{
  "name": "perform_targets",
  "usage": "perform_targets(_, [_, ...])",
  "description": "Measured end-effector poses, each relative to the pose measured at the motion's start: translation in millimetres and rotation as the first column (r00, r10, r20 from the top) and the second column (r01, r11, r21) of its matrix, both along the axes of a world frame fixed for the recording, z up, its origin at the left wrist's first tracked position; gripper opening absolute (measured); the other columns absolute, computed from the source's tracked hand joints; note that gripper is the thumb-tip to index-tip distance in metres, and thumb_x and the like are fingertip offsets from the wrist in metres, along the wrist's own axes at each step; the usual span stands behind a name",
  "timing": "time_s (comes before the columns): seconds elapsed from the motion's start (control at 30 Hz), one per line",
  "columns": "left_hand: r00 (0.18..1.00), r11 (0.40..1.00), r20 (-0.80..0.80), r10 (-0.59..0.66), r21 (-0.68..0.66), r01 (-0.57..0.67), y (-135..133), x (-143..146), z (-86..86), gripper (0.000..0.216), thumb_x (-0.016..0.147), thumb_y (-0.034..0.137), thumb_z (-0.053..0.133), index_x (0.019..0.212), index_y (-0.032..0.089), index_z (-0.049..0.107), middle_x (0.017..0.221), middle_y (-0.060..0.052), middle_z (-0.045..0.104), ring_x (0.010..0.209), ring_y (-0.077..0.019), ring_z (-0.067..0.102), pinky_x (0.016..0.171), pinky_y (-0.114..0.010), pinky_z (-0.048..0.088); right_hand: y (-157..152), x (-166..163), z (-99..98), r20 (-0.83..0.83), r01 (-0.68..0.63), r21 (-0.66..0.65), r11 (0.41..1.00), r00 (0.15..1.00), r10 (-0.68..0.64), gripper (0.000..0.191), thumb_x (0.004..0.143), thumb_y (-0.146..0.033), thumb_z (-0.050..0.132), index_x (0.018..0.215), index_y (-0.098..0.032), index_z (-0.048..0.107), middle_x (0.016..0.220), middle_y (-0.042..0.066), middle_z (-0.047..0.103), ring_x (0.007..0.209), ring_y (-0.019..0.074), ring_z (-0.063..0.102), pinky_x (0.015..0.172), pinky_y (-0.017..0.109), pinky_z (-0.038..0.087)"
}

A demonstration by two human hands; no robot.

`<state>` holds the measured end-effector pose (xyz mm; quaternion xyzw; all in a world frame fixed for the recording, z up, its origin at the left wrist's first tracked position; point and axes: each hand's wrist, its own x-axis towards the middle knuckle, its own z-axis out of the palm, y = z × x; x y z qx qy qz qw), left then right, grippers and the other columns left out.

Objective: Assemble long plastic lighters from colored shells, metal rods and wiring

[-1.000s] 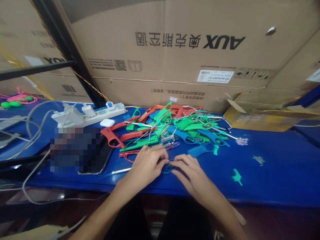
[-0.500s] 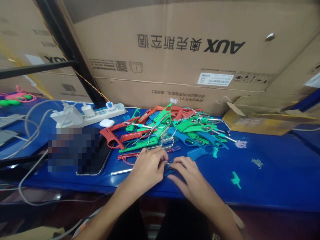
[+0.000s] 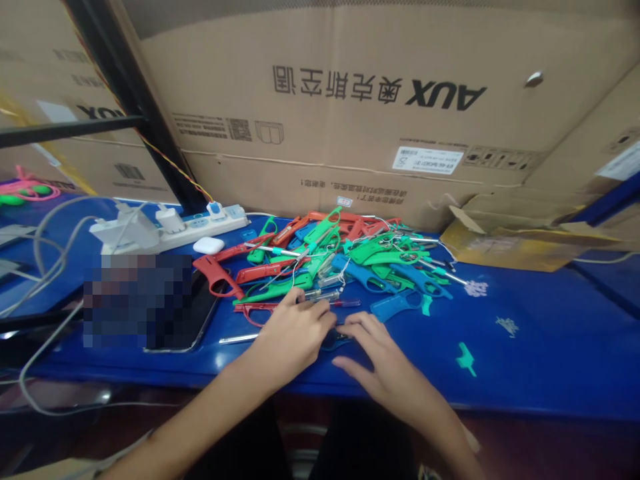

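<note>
A dark blue casing half of a long-necked lighter [image 3: 334,341] lies on the table between my hands, mostly hidden by the fingers. My left hand [image 3: 297,333] is closed over its left side, with curled fingers pressed down at its upper edge. My right hand [image 3: 377,347] grips its right side with bent fingertips, the thumb lower down. A thin metal tube [image 3: 239,339] sticks out to the left from under my left wrist. Just beyond my fingers lie a red casing half [image 3: 253,312], a clear tube with a purple end [image 3: 349,303] and a blue casing half [image 3: 395,305].
A heap of red, green and blue lighter casings [image 3: 373,252] with wires and metal tubes spreads behind my hands. To the left are a tablet [image 3: 203,320], a white earphone case [image 3: 209,246] and a power strip [image 3: 200,223]. Small parts [image 3: 507,325] and a green piece [image 3: 465,359] lie right.
My left hand has shifted slightly, its knuckles raised and one finger lifted toward the heap. My right hand stays nearly in place. The whole view has moved a little.
</note>
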<state>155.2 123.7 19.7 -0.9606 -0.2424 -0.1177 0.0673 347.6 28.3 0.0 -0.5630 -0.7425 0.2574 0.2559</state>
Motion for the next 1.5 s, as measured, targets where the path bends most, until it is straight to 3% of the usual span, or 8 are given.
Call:
perform_targets(0.2, [0.996,0.999,-0.087,0.020,0.041,-0.016,-4,9,8.6,0.018,0.081,0.001,0.061,0.090,0.016,0.066,0.088,-0.004,0.071,0.073,-0.0238,0.069,0.083,-0.042,0.037,0,-3,1.8,0.023,0.007,-0.005,1.000,1.000,-0.006,0.026,0.103,-0.036,0.057,0.128,-0.028,0.056,0.132,0.006,0.053,0.123,0.0252,0.049,0.111,0.047,0.044])
perform_targets(0.47, [0.976,0.992,-0.209,-0.067,0.094,0.089,-2,15,21.6,0.008,0.097,0.012,0.057,0.098,0.014,0.065,0.085,-0.006,0.072,0.074,-0.0270,0.071,0.085,-0.043,0.040,-2,-5,5.9,0.050,0.001,-0.007,1.000,0.999,-0.001,0.029,0.102,-0.038,0.060,0.128,-0.026,0.054,0.134,0.007,0.053,0.124,0.0264,0.048,0.112,0.049,0.043])
perform_targets(0.6, [0.991,0.996,-0.098,-0.086,0.017,0.088,6,10,15.9,0.006,0.096,0.011,0.060,0.098,0.015,0.064,0.090,-0.005,0.074,0.077,-0.0250,0.070,0.084,-0.042,0.040,-1,-5,2.2,0.071,0.016,0.022,1.000,0.997,-0.017,0.029,0.103,-0.038,0.057,0.129,-0.026,0.055,0.132,0.008,0.054,0.123,0.0265,0.050,0.111,0.049,0.044])
perform_targets(0.73, [0.980,0.992,0.196,-0.040,-0.112,0.063,7,-7,9.4,0.006,0.102,0.018,0.058,0.099,0.020,0.064,0.094,-0.001,0.075,0.085,-0.0216,0.068,0.084,-0.039,0.041,0,-5,-2.4,0.075,0.034,0.074,0.997,0.996,-0.039,0.029,0.103,-0.039,0.058,0.129,-0.027,0.058,0.131,0.008,0.056,0.122,0.0260,0.053,0.109,0.047,0.047])
perform_targets(0.9, [0.785,0.974,0.600,0.156,-0.228,-0.019,-14,-36,0.6,0.012,0.103,0.016,0.056,0.110,0.022,0.063,0.104,-0.002,0.072,0.099,-0.0194,0.063,0.089,-0.036,0.045,0,-3,-2.0,0.031,0.057,0.080,0.995,0.998,-0.059,0.030,0.102,-0.038,0.060,0.130,-0.029,0.059,0.131,0.006,0.058,0.124,0.0244,0.055,0.110,0.046,0.048])
perform_targets(1.07, [0.771,0.972,0.615,0.163,-0.235,-0.018,-28,-52,-13.4,0.018,0.100,0.012,0.060,0.113,0.024,0.064,0.109,-0.003,0.072,0.105,-0.0206,0.061,0.093,-0.038,0.046,-2,-2,-2.6,-0.038,0.078,0.093,0.993,0.996,-0.075,0.035,0.102,-0.039,0.060,0.135,-0.029,0.056,0.129,0.007,0.062,0.122,0.0242,0.058,0.110,0.046,0.048])
perform_targets(1.33, [0.779,0.958,0.587,0.221,-0.280,-0.061,-29,-48,-22.3,0.021,0.101,0.017,0.061,0.121,0.024,0.062,0.115,-0.006,0.070,0.112,-0.0234,0.059,0.097,-0.041,0.048,-11,4,-2.4,-0.236,0.196,0.237,0.952,0.962,-0.139,0.033,0.100,-0.033,0.065,0.132,-0.030,0.059,0.108,0.004,0.070,0.097,0.0180,0.069,0.090,0.031,0.057])
perform_targets(1.5, [0.770,0.952,0.575,0.276,-0.271,-0.139,-27,-49,-26.9,0.021,0.101,0.019,0.061,0.121,0.023,0.060,0.117,-0.007,0.067,0.114,-0.0248,0.058,0.099,-0.043,0.048,-11,6,0.0,-0.351,0.287,0.161,0.944,0.911,-0.217,0.030,0.097,-0.035,0.067,0.125,-0.026,0.066,0.103,0.004,0.074,0.087,0.0174,0.069,0.084,0.030,0.059])
